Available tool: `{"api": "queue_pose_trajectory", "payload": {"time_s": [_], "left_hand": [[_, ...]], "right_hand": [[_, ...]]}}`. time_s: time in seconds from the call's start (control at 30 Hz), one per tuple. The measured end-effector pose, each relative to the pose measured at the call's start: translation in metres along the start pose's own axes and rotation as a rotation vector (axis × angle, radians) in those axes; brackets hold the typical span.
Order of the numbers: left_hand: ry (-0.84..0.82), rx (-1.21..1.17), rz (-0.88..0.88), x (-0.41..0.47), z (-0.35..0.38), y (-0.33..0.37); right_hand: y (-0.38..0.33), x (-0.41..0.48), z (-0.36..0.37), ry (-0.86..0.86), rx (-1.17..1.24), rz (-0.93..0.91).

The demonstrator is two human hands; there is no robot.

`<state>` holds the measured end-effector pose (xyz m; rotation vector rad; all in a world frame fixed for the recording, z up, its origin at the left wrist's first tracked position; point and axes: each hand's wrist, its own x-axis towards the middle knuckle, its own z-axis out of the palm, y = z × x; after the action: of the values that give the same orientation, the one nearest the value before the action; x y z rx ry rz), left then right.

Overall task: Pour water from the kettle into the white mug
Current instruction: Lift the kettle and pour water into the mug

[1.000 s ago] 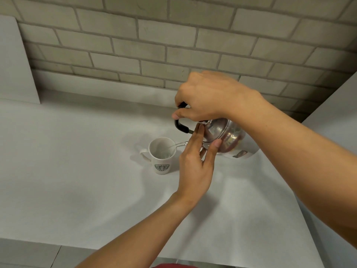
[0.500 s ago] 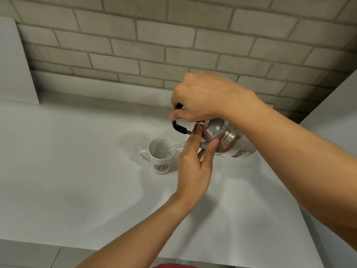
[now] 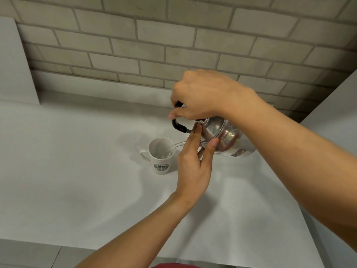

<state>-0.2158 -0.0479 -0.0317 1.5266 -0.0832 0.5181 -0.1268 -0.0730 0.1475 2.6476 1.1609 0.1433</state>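
Note:
A shiny steel kettle [image 3: 222, 134] with a black handle hangs tilted to the left above the counter. My right hand [image 3: 201, 95] grips its handle from above. My left hand [image 3: 195, 163] reaches up from below, its fingertips pressed against the kettle's lid, fingers apart. A thin clear stream of water [image 3: 176, 145] runs from the spout into the white mug [image 3: 161, 155]. The mug stands upright on the white counter [image 3: 77, 161], left of the kettle, its handle to the left and a green logo facing me. My left hand hides the spout.
A white object [image 3: 239, 152] with a small picture on it lies on the counter behind the kettle, mostly hidden. A brick wall [image 3: 154, 45] backs the counter. White panels stand at the far left [image 3: 13, 64] and right [image 3: 332, 105]. The counter's front edge runs along the bottom.
The hands, kettle and mug keep almost the same pose. Water keeps running into the mug.

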Motion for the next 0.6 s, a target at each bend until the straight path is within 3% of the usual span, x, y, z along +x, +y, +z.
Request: {"api": "queue_pose_trajectory", "payload": {"time_s": [0.4,0.6], "left_hand": [[-0.025,0.044,-0.026,-0.002,-0.005,-0.006],[-0.105,0.172,-0.003,-0.001,-0.017,-0.013]], "right_hand": [[-0.003,-0.001,0.005,-0.015,0.037,0.037],[0.006,-0.013,0.018,0.062,0.159,0.058]]}}
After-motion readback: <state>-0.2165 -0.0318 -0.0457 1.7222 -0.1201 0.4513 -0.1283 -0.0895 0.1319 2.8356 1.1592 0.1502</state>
